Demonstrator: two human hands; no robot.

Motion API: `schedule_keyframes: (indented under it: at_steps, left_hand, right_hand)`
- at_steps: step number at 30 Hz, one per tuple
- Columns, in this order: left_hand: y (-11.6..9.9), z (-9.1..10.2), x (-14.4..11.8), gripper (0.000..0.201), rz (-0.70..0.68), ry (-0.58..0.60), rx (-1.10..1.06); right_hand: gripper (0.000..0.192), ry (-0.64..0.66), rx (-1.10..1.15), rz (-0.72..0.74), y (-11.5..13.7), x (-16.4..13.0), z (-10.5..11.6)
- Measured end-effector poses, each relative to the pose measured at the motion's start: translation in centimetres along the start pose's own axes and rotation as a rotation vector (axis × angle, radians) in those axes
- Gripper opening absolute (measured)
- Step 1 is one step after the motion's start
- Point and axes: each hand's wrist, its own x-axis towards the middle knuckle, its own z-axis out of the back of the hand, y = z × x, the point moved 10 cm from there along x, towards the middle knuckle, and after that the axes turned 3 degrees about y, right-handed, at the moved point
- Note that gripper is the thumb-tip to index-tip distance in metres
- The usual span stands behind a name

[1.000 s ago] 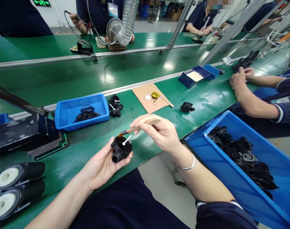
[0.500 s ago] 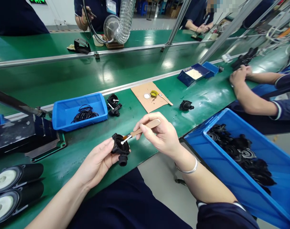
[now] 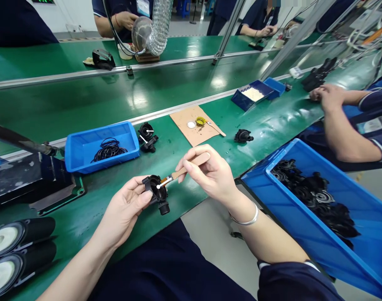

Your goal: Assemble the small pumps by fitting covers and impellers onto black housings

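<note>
My left hand (image 3: pixel 124 211) grips a black plastic housing (image 3: pixel 156 191) with a round cavity and a short pipe stub, held over the front edge of the green bench. My right hand (image 3: pixel 209 171) holds a small wooden-handled brush (image 3: pixel 186 168). Its tip rests inside the housing's cavity, beside a white pin (image 3: pixel 161 184) standing in the middle. Two more black housings with white pins (image 3: pixel 147 137) sit on the bench beyond my hands. A piece of cardboard (image 3: pixel 191 133) carries a yellow-rimmed pot (image 3: pixel 200 121), a white lid and a second brush.
A blue tray (image 3: pixel 84 152) holds black rubber rings. A big blue bin (image 3: pixel 360 251) at my right is full of black parts. One loose housing (image 3: pixel 242 136) lies on the bench. A co-worker's forearm (image 3: pixel 341 133) rests at right. Black cylinders (image 3: pixel 18 246) lie at the left.
My left hand has turned the housing so its pipe stub points down and right. The brush tip has gone from the rim into the cavity. The view has shifted slightly.
</note>
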Motion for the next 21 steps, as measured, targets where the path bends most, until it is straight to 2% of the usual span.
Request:
schedule_keyframes:
  at_steps: [2,4,5,9,15,18,21]
  left_hand:
    - [0.1,-0.2,0.0,0.045,0.007,0.019,0.011]
    - [0.0,-0.3,0.0,0.046,-0.007,0.023,0.026]
    - [-0.2,-0.3,0.1,0.047,-0.021,0.017,0.034]
    - [-0.8,0.4,0.1,0.050,-0.100,-0.037,0.059]
    - [-1.5,1.2,-0.2,0.055,-0.236,-0.072,0.123]
    - [-1.7,0.9,-0.3,0.054,-0.273,-0.047,0.153]
    - [-1.9,0.5,-0.3,0.052,-0.292,-0.025,0.166]
  right_hand:
    - [0.015,-0.044,-0.007,0.060,0.3,0.0,0.3]
    - [0.008,-0.053,-0.027,0.099,0.5,0.0,0.2]
    - [0.004,-0.048,-0.040,0.111,0.7,0.0,0.2]
    - [0.010,0.001,-0.104,0.146,1.3,-0.1,-0.1]
    - [0.014,0.050,0.021,0.031,0.4,-0.6,-0.2]
    - [0.010,-0.015,0.035,0.033,0.1,-0.7,0.4]
    - [0.009,-0.079,-0.015,0.096,0.4,-0.9,1.0]
